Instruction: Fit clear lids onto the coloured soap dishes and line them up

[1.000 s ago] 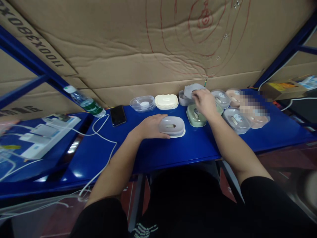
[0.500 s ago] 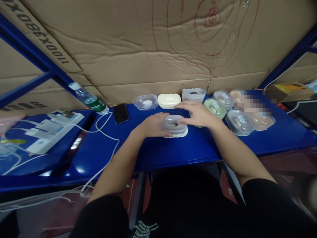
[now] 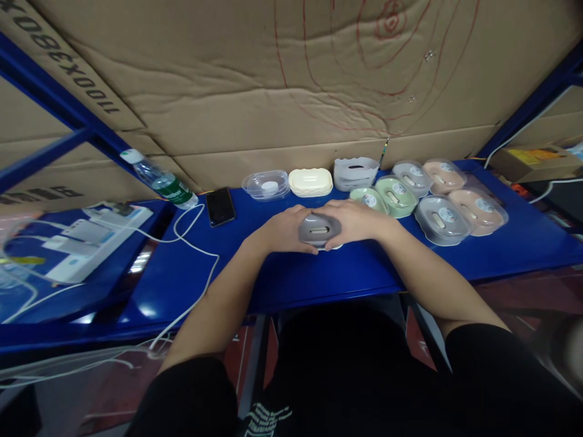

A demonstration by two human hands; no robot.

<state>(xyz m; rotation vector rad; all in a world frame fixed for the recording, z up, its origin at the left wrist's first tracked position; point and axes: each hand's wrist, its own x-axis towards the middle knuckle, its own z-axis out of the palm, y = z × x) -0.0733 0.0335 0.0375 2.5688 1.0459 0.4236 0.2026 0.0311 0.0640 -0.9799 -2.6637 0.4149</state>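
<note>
Cardboard panel [image 3: 204, 103]: upright behind table | blue table [image 3: 355, 276]: bears boxes | lidded boxes [image 3: 441, 227]: grouped right | right hand [image 3: 357, 220]: part-curled, gripping grey box's right side | left hand [image 3: 288, 230]: part-curled, gripping its left | grey box [image 3: 320, 220]: mid-table, between both hands | pale slot [image 3: 319, 230]: across its top

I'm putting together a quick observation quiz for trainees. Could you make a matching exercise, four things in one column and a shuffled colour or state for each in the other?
1. phone
2. leftmost grey box
3. bottle
4. trays beside the clear lids

A. green label
B. cream
C. dark screen, lying flat
D. between the left hand and right hand

Pairs: 1-C, 2-D, 3-A, 4-B
</note>
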